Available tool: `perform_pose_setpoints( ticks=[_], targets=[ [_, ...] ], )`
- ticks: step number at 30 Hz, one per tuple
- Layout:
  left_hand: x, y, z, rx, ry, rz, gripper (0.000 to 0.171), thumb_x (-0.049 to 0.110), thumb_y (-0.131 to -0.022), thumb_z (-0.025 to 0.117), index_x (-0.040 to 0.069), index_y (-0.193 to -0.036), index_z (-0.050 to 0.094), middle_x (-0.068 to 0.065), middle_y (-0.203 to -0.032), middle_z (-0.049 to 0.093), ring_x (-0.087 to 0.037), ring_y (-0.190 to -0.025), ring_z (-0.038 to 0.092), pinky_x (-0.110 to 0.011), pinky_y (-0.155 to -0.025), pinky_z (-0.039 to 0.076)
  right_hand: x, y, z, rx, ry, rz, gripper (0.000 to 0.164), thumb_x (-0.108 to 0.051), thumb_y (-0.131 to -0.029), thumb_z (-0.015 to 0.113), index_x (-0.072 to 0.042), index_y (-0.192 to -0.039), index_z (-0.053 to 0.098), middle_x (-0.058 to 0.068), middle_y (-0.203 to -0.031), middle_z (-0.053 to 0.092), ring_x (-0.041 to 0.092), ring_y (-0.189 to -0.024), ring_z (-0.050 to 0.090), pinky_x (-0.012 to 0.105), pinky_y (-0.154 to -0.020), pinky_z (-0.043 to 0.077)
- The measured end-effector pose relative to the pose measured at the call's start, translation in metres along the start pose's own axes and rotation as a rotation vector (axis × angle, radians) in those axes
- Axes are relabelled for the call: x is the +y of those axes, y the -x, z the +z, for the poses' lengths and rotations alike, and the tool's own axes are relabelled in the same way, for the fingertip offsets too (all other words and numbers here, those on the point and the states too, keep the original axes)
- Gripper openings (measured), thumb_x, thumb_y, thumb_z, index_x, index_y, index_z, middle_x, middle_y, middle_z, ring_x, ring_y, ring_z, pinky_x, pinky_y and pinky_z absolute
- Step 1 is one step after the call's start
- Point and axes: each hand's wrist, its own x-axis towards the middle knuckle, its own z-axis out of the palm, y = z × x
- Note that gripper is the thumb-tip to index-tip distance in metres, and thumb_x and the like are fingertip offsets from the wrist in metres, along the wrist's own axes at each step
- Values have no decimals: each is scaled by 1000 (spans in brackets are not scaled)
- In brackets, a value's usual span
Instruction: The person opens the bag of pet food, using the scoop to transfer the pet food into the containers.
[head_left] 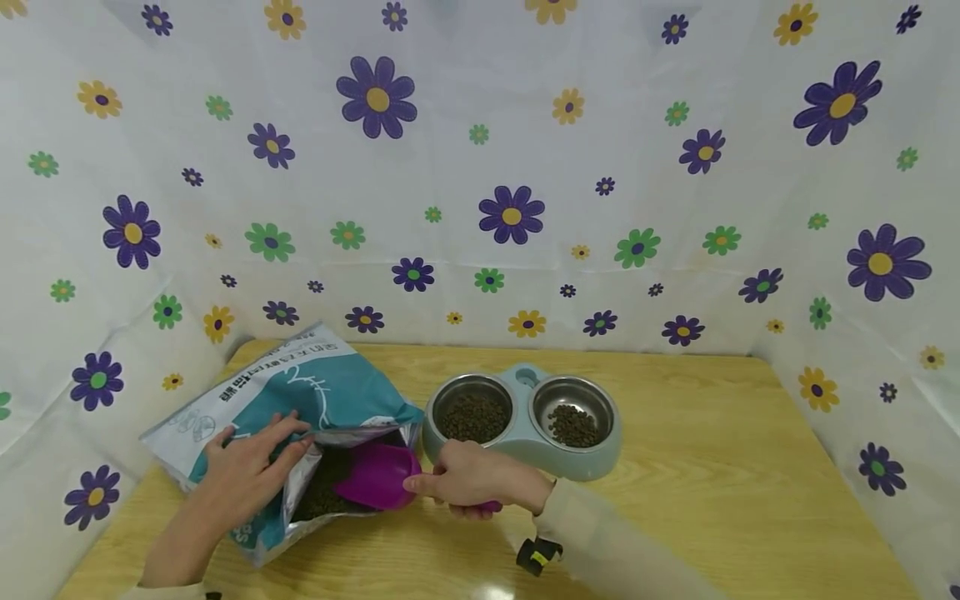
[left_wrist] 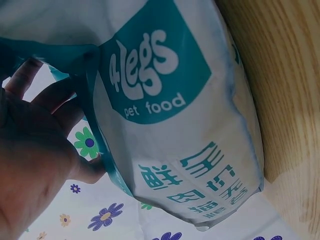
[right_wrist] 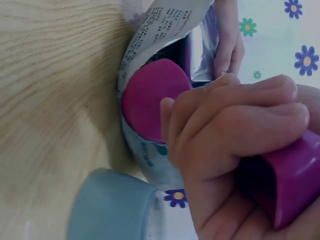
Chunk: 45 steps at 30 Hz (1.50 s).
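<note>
A teal and white pet food bag (head_left: 360,383) lies on its side at the left, its foil-lined mouth toward the front right, with brown kibble (head_left: 322,487) inside. My left hand (head_left: 251,462) grips the bag's mouth edge; in the left wrist view, fingers pass behind the teal edge with the thumb nearer. By its handle, my right hand (head_left: 472,475) holds a magenta scoop (head_left: 386,479), fingers wrapped round it. The scoop's front is inside the bag mouth, over the kibble. In the right wrist view, the scoop's back (right_wrist: 152,100) shows at the opening.
Right of the bag stands a pale blue double feeder (head_left: 517,446) with two steel bowls. The left bowl (head_left: 472,408) holds more kibble than the right bowl (head_left: 576,412). All stand on a wooden table (head_left: 720,467), with a flower-print cloth (head_left: 450,167) behind and at both sides.
</note>
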Motion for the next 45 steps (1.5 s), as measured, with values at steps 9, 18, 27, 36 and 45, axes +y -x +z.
perform_pose_setpoints(
  ticks=[9,18,27,36,45],
  targets=[
    [2,1,2,19,9,13,38,43,-109,44,15,-126,65,-24,-148,54,-51,-136,50,-78,-101,16,23,-5,11,1,-135,-52,54,-53,-100,59,-6,-75,65,-2,-49,49,10,-36,38,24,-33,30],
    [-1,1,1,21,17,12,37,42,-109,44,15,-124,64,-25,-149,53,-52,-137,48,-79,-101,14,48,13,14,-17,-243,-131,57,-52,-102,58,1,-82,65,-3,-49,50,6,-33,35,23,-32,29],
    [1,1,1,15,17,8,38,41,-110,43,14,-125,65,-25,-149,53,-52,-137,48,-79,-101,14,62,26,16,-8,-288,-136,54,-49,-102,60,2,-86,65,-3,-49,50,6,-32,35,21,-32,27],
    [2,1,1,8,25,1,39,42,-110,43,14,-126,65,-25,-149,52,-52,-137,48,-79,-101,14,65,38,13,10,-334,-129,55,-48,-101,61,6,-92,66,-3,-51,51,5,-33,36,21,-32,28],
    [1,0,2,17,21,3,40,42,-110,43,13,-126,65,-25,-149,53,-52,-136,49,-79,-101,14,71,48,3,39,-364,-124,56,-49,-102,60,6,-96,66,-3,-53,51,5,-34,37,20,-32,29]
  ],
)
